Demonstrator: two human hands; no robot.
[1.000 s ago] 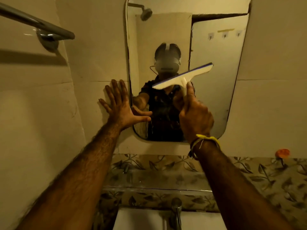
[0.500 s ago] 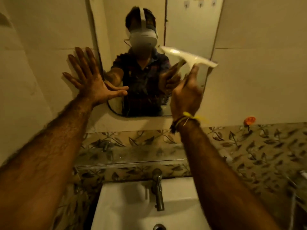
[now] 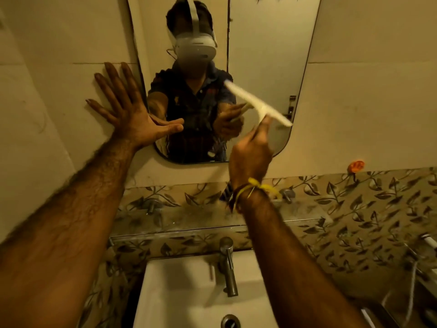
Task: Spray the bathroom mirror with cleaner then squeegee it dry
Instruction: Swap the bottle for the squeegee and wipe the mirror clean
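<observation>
The rounded wall mirror (image 3: 264,55) hangs above the basin and reflects a person wearing a headset. My right hand (image 3: 251,157) grips the handle of a white squeegee (image 3: 257,104), whose blade slants down to the right over the mirror's lower right part. Whether the blade touches the glass I cannot tell. My left hand (image 3: 125,110) presses flat with spread fingers on the tiled wall just left of the mirror, its thumb lying across the mirror's edge. No spray bottle is in view.
Below the mirror a glass shelf (image 3: 212,221) juts out from a leaf-patterned tile band. A white basin (image 3: 179,292) with a metal tap (image 3: 228,263) lies under it. An orange hook (image 3: 357,165) sticks on the wall at right.
The squeegee has come down the mirror and swung from tilting up-right to slanting down-right near the lower right corner. The view has dropped toward the basin. My left hand stays on the wall.
</observation>
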